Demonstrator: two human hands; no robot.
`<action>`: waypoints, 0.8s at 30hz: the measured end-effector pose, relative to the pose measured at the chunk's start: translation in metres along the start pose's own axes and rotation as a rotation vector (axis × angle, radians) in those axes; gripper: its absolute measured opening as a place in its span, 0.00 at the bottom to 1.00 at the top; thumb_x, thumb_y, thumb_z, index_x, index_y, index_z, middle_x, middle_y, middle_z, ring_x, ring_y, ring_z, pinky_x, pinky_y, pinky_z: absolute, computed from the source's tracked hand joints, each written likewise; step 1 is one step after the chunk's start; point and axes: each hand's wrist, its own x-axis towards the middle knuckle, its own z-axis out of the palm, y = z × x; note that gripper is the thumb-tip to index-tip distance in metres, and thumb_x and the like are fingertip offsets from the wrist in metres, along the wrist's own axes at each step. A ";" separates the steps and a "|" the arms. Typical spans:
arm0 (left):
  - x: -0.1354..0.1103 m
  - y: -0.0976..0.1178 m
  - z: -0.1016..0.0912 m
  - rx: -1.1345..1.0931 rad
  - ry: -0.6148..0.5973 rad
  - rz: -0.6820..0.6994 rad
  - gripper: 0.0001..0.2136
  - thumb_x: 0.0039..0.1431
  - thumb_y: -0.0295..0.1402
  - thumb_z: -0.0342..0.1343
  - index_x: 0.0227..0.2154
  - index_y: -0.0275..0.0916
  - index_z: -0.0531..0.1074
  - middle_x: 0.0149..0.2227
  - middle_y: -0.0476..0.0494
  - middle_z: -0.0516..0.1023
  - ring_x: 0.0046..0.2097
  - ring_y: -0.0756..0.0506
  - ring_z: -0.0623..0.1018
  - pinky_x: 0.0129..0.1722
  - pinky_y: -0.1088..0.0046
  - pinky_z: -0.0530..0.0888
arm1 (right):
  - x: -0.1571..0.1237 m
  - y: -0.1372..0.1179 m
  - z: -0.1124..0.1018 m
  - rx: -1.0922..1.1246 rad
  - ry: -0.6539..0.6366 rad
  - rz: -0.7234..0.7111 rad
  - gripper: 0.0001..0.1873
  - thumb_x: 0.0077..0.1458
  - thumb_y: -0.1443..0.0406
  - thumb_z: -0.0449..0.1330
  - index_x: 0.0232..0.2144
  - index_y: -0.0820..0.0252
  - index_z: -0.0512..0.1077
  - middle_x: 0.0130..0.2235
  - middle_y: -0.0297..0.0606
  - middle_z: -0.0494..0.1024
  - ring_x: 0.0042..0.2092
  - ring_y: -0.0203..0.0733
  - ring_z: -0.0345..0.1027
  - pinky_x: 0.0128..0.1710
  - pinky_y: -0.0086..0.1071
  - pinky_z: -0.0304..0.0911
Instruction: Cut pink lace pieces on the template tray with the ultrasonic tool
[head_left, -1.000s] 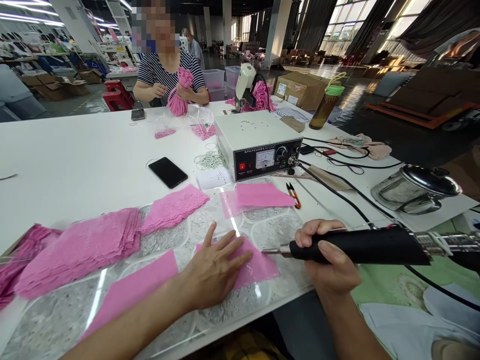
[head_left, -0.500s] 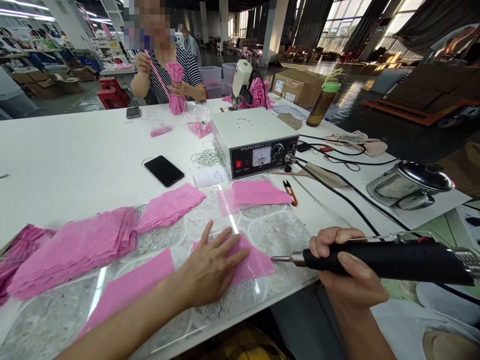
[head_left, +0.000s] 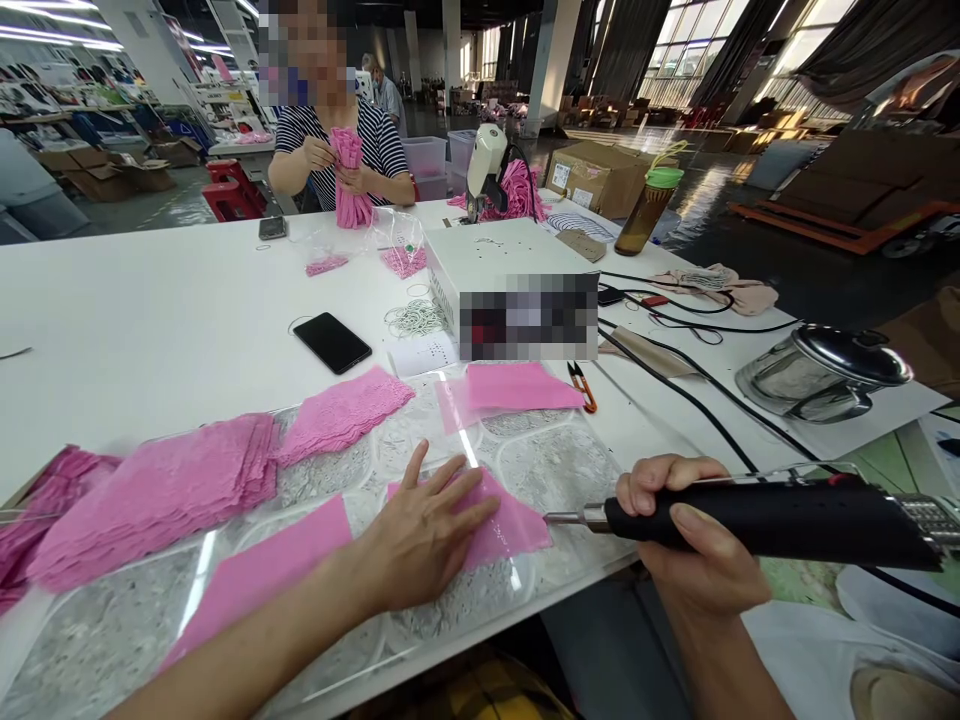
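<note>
- Through the head camera I look over a white worktable (head_left: 150, 330); every place here is given from the white box (head_left: 510, 245), whose front panel is blurred out.
- The pink sheet (head_left: 517, 535) in hand lies flat on a patterned mat (head_left: 559, 465), on the near side of the white box and well apart from it.
- The left hand (head_left: 424, 535) rests palm down on this sheet, fingers spread, grasping nothing and hiding part of it.
- The right hand (head_left: 697, 540), nearer than the white box and to its right, is wrapped around a black tool (head_left: 795, 520).
- The tool's metal tip (head_left: 566, 518) points at the sheet's right edge; whether they touch I cannot tell.
- The two hands are well apart.
- I judge the step to be working the tip at that edge while the left hand pins the sheet.
- To me, the next move calls for a steady right wrist and left fingers clear of the metal.
- Left of the white box and nearer lies a large stack of pink pieces (head_left: 157, 490); a dark phone (head_left: 332, 342) lies closer to the box.
- Just in front of the box's right end are orange-handled snips (head_left: 583, 390).
- Beyond the box, to its left, a co-worker (head_left: 379, 140) holds a pink bundle (head_left: 351, 205).
</note>
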 end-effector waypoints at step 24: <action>0.024 0.057 0.024 0.006 0.037 0.229 0.04 0.61 0.29 0.51 0.36 0.34 0.68 0.33 0.42 0.70 0.34 0.45 0.70 0.33 0.68 0.66 | 0.002 0.005 -0.004 0.039 0.231 -0.048 0.06 0.37 0.67 0.59 0.24 0.59 0.68 0.26 0.33 0.67 0.24 0.32 0.58 0.22 0.30 0.56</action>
